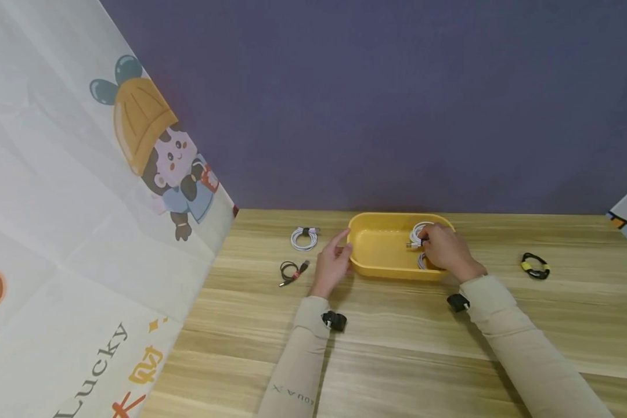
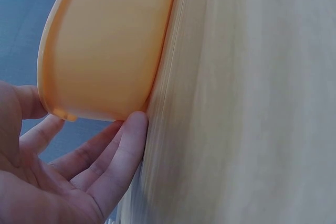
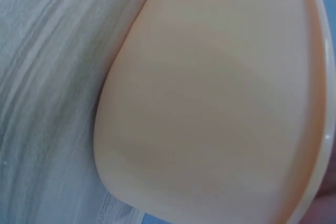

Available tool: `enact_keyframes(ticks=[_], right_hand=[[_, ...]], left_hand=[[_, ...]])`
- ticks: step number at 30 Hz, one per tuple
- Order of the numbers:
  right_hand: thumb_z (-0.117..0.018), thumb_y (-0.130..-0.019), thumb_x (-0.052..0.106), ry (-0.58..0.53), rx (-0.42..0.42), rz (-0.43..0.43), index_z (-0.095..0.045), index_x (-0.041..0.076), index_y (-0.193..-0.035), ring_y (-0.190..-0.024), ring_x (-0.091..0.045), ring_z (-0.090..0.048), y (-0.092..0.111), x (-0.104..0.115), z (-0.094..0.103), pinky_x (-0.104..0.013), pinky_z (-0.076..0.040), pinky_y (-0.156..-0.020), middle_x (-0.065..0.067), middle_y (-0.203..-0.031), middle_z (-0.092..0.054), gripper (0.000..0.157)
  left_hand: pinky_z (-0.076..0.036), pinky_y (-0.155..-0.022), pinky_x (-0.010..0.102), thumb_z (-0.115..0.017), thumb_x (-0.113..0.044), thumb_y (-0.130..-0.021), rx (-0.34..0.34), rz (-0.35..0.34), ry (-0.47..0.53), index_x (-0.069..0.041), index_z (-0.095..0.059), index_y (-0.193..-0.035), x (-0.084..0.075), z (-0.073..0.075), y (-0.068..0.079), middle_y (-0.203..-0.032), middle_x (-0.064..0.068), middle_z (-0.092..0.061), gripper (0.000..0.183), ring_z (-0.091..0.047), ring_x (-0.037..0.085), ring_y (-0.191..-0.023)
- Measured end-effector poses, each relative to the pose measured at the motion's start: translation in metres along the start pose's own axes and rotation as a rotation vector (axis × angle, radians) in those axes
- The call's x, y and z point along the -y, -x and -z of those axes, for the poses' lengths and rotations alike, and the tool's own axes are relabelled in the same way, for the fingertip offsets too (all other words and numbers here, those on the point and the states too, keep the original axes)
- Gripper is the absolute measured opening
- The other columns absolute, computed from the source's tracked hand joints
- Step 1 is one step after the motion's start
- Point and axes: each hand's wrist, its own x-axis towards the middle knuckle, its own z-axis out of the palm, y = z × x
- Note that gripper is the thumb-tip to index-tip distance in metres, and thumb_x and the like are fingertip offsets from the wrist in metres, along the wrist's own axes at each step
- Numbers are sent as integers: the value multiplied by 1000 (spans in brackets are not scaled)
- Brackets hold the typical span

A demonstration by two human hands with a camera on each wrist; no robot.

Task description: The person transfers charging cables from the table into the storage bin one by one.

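Note:
A yellow plastic basket (image 1: 386,271) stands near the back edge of the wooden table. My right hand (image 1: 446,248) reaches over its right end and pinches a coiled white cable (image 1: 415,233) with a dark tie and a metal plug. Below it, another coiled cable (image 1: 421,261), greyish white, lies in the basket, partly hidden by the hand. At the left end my left hand (image 1: 332,265) touches the basket, its fingertips (image 2: 135,121) against the outer wall in the left wrist view. Basket wall (image 3: 205,98) fills most of the right wrist view, hiding the right fingers.
Left of the basket lie a coiled white cable (image 1: 304,247) with a black tie and a short black cable (image 1: 289,278) with a red tie. A black cable coil (image 1: 535,273) with yellow ties lies on the right. A dark panel (image 1: 397,104) rises behind the table (image 1: 386,360).

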Motion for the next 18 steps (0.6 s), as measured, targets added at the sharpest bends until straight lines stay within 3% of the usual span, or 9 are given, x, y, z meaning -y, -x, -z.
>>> enact_keyframes(ticks=[18], right_hand=[[-60,-96,2,47,5,13,-74,-1,-111,-96,-45,-69,0,2,-3,-60,-58,-81,-25,-106,-71,21]], left_hand=[[-64,-57,34,-58,-27,-105,-13,-6,13,-35,-57,-146,4,-1,-3,-109,17,-76,42,-71,28,-66]])
